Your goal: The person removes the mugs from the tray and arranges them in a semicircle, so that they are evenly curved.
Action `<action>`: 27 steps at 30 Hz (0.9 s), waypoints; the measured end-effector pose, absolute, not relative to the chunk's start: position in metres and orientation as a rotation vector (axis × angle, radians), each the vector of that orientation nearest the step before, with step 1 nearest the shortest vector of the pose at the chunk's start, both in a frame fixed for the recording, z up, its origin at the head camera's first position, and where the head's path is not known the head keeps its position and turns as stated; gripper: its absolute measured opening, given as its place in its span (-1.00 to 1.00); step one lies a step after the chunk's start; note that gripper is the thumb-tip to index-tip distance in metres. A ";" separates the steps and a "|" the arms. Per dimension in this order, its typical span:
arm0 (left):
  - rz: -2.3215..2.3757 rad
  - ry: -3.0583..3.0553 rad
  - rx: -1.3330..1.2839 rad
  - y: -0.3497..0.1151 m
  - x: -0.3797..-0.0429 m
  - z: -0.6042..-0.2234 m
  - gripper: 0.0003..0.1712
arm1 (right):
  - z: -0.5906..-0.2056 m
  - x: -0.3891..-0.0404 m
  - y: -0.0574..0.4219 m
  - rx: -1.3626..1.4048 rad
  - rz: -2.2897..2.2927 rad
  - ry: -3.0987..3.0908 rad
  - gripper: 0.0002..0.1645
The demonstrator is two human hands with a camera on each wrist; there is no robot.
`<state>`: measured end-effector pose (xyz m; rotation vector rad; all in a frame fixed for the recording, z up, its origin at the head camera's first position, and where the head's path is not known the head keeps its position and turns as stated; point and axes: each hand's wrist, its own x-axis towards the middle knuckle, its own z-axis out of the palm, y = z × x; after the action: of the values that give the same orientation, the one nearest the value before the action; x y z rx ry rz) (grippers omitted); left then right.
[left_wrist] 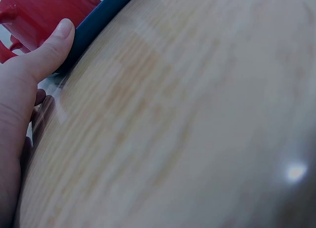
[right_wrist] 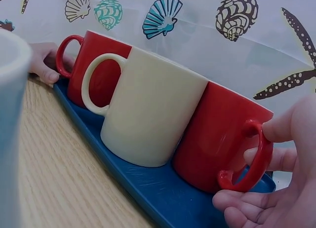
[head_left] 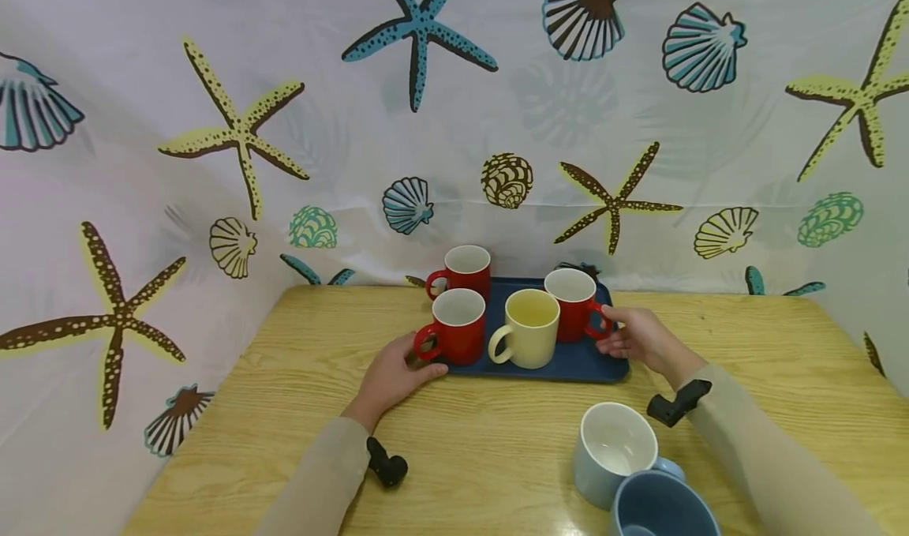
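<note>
A blue tray (head_left: 589, 362) lies at the back of the table with several mugs on it. My left hand (head_left: 394, 374) grips its left end, thumb over the rim and other fingers partly hidden, as the left wrist view shows. Beside that hand stands a red mug (head_left: 461, 342), with another red mug (head_left: 474, 271) behind it. The pale yellow mug (head_left: 534, 339) stands upright in the middle. On the right, my right hand (head_left: 642, 339) holds the handle of a third red mug (right_wrist: 217, 139) between thumb and fingers; this mug touches the yellow one.
Nearer on the right stand a light blue mug (head_left: 596, 461) and a darker blue mug (head_left: 639, 496), close by my right forearm. A white curtain (head_left: 497, 125) printed with shells and starfish hangs right behind the wooden table (head_left: 483, 441).
</note>
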<state>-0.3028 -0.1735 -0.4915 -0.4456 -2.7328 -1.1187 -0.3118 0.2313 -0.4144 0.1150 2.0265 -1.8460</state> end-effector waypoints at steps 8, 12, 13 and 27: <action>-1.121 -2.740 -0.457 -0.174 -0.304 -0.490 -0.42 | -0.414 -0.304 0.240 0.073 -1.838 2.037 -0.63; -1.114 -2.753 -0.453 -0.174 -0.304 -0.490 -0.41 | -0.413 -0.299 0.244 0.072 -1.843 2.024 -0.65; -1.115 -2.755 -0.452 -0.173 -0.304 -0.490 -0.42 | -0.413 -0.298 0.244 0.071 -1.845 2.018 -0.65; -1.104 -2.752 -0.456 -0.174 -0.302 -0.490 -0.38 | -0.413 -0.280 0.254 0.034 -1.889 1.934 -0.65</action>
<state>-0.3021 -0.1740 -0.4896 -0.4560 -2.7519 -1.1036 -0.2804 0.2544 -0.4133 0.0339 1.9342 -1.8888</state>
